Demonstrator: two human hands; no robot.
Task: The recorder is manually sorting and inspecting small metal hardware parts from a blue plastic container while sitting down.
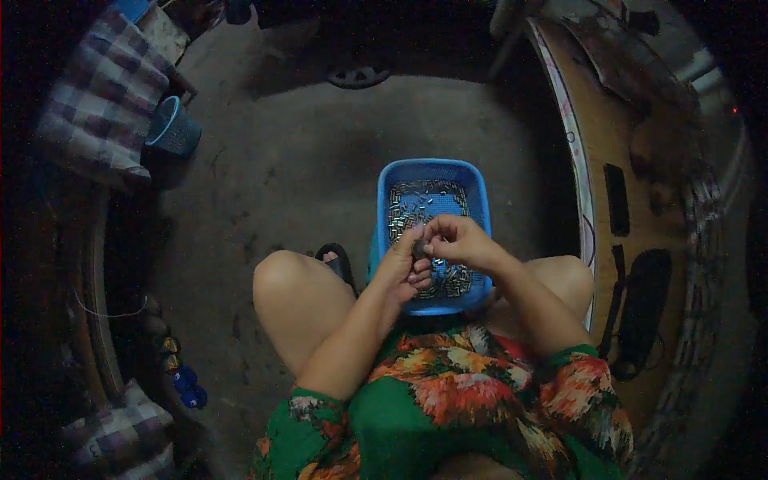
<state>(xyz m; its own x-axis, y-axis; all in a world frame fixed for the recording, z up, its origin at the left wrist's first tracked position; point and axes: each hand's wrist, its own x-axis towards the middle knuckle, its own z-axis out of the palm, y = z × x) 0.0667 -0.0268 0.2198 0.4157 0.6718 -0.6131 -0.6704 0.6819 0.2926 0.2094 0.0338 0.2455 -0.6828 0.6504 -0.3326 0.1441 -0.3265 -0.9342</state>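
Observation:
A blue plastic basket [433, 310] stands between my knees. Inside it lie many small shiny metal cylinders [448, 286], spread over the meshed bottom and thicker along the sides. Over the basket's left half, my left hand [405, 268] is closed with its thumb up, around a small dark piece [419, 250] mostly hidden by the fingers. My right hand [458, 240] meets it from the right, its thumb and index finger pinched at that dark piece. Whatever sits in this pinch is too small to name.
A blue wastebasket [174, 128] stands at the far left beside a checked cloth [108, 96]. Along the right runs a wooden table [632, 272] with dark objects on it. A black sandal [340, 264] is by my left knee; blue and yellow items [186, 384] lie lower left.

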